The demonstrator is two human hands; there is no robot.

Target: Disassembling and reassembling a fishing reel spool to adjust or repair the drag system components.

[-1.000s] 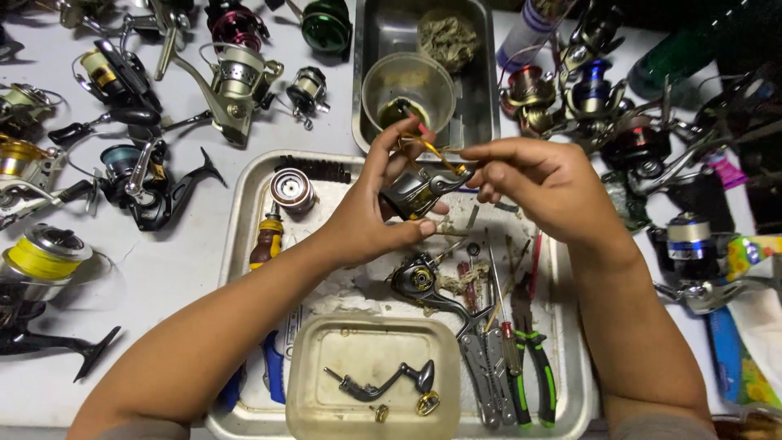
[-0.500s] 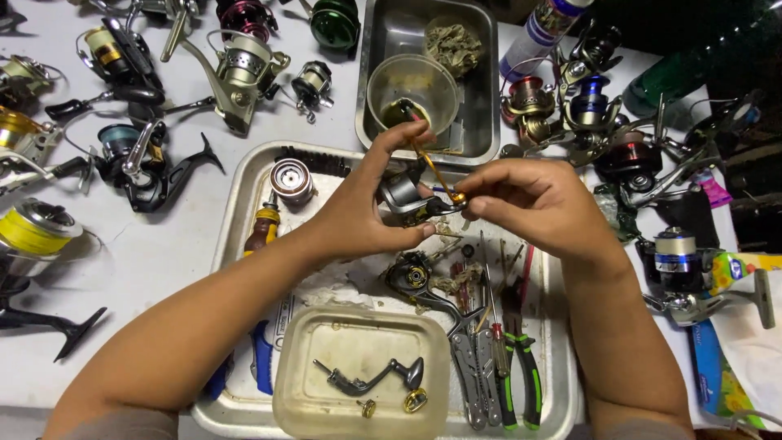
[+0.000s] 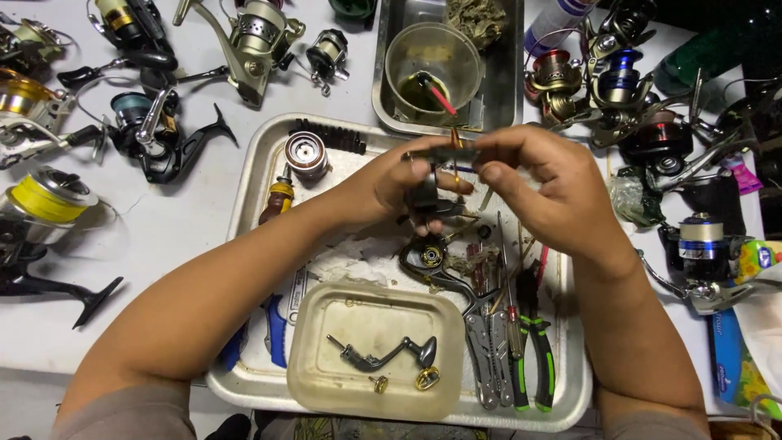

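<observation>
Reel part [image 3: 425, 194] between both hands

Both hands [image 3: 489, 183] gripping dark reel part [image 3: 423, 194], over metal tray [image 3: 244, 175]

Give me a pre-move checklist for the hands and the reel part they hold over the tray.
1. Left hand has a grip on the dark reel part: ok.
2. Right hand pinches a thin tool at the part: ok; tool tip placement: cannot tell.
3. Part held above the metal tray, so dropped bits land inside: ok.
4. Plastic tub with the crank handle within reach: ok.
5. Green-handled pliers in the tray: ok.
6. Small screws all accounted for: cannot tell.
</observation>
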